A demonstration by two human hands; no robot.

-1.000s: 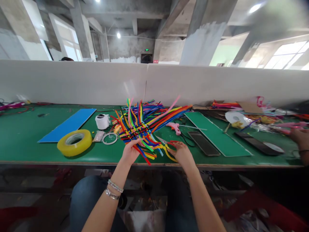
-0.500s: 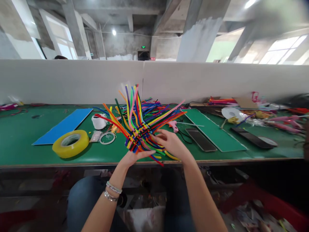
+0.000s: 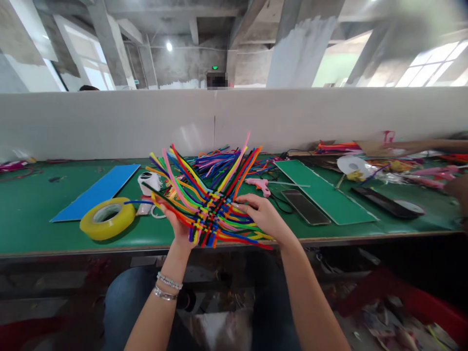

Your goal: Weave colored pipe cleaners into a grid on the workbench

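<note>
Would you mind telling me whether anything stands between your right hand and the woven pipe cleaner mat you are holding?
Nothing visible does: the right hand lies directly on the woven pipe cleaner mat, its fingers touching the strands with no tool or other object in between.

The pipe cleaners (image 3: 210,214) are fuzzy chenille, the tape roll (image 3: 91,225) glossy translucent plastic, the bench top (image 3: 29,229) smooth matt green.

Rainbow pipe cleaners (image 3: 208,209), criss-cross weave, blu board (image 3: 95,192), grn board (image 3: 325,192) w/ white edge, yel tape (image 3: 93,223)
</note>
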